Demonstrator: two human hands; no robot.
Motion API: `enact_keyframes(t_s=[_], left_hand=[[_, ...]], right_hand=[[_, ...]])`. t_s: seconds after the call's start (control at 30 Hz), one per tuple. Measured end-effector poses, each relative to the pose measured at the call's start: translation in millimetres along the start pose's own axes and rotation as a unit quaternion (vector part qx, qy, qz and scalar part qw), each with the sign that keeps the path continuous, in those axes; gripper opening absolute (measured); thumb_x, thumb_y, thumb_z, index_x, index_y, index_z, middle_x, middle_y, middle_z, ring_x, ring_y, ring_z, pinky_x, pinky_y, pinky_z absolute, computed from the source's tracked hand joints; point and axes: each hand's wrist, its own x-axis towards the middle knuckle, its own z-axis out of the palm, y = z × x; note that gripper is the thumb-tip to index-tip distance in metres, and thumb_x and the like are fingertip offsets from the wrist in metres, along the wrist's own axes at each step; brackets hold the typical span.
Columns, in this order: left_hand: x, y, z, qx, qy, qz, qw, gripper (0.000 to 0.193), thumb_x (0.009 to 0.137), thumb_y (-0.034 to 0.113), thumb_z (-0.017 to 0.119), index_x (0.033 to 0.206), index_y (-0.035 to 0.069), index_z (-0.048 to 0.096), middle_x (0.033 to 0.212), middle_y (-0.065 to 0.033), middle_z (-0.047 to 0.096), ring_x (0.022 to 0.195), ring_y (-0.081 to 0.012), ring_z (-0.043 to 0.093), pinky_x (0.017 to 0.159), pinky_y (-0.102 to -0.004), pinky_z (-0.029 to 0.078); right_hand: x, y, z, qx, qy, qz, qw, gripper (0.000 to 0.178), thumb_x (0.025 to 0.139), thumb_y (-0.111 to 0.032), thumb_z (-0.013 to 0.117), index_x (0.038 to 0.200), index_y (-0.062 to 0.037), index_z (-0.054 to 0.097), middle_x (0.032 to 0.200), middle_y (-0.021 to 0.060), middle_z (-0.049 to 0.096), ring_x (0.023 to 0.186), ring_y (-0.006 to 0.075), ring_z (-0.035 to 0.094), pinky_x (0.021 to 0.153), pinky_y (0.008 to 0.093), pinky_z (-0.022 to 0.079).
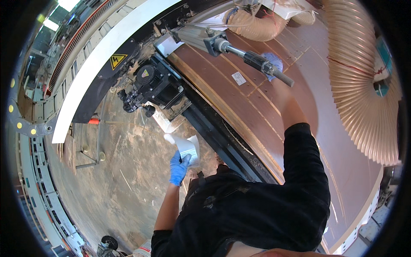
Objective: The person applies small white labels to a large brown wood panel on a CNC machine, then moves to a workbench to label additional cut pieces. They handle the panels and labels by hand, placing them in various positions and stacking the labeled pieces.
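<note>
My left hand (178, 170), in a blue glove, grips a curling strip of white labels (188, 147) with print on it. The thumb lies across the strip, and one end bends away toward the black motor. My right arm stretches forward over a large brown panel (222, 66) cut by pale straight lines. At its end my right hand (275, 64), in a pale blue and white glove, is at the panel's surface. A metal cylinder rod (252, 60) crosses in front of it and hides part of the fingers. One white label (238, 78) sticks to the panel left of that hand.
A black motor (160, 85) and a dark machine rail (214, 132) stand along the panel's left edge. Thick ribbed hoses (355, 81) hang at the right and top. A yellow warning sign (117, 61) marks the machine's frame. The dusty floor (115, 180) lies at the left.
</note>
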Motion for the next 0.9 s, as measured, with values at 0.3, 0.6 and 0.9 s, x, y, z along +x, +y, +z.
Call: enact_keyframes(t_s=[0.3,0.6,0.9], left_hand=[[-15.3,-16.2,-10.0,-0.049,0.068,0.006,0.996,0.029,0.083,0.01,0.064,0.11,0.002,0.058,0.1,-0.0042,0.063,0.088,-0.0128,0.057,0.078,-0.0272,0.047],[3.6,31.4,8.7,-0.099,-0.004,0.019,0.995,0.034,0.085,0.016,0.062,0.115,0.002,0.054,0.105,-0.0045,0.059,0.092,-0.0126,0.054,0.08,-0.0282,0.045],[0.8,46.7,9.6,-0.154,-0.039,0.064,0.985,0.037,0.089,0.022,0.057,0.119,0.0,0.051,0.109,-0.0053,0.055,0.097,-0.0133,0.052,0.082,-0.0279,0.044]], right_hand=[[-31.7,-14.3,-0.9,-0.077,-0.128,-0.028,0.988,0.061,0.082,-0.052,0.043,0.127,-0.0108,0.047,0.136,0.0096,0.043,0.128,0.0237,0.037,0.106,0.0433,0.023],[-74.5,-52.0,-0.4,0.021,-0.063,0.108,0.992,0.064,0.083,-0.056,0.045,0.13,-0.0126,0.045,0.135,0.0123,0.04,0.128,0.0296,0.033,0.106,0.0487,0.021],[-246.4,-224.5,-14.8,0.625,-0.182,-0.016,0.759,0.045,0.082,-0.022,0.066,0.119,-0.0013,0.053,0.113,0.0111,0.059,0.107,0.018,0.053,0.094,0.0327,0.042]])
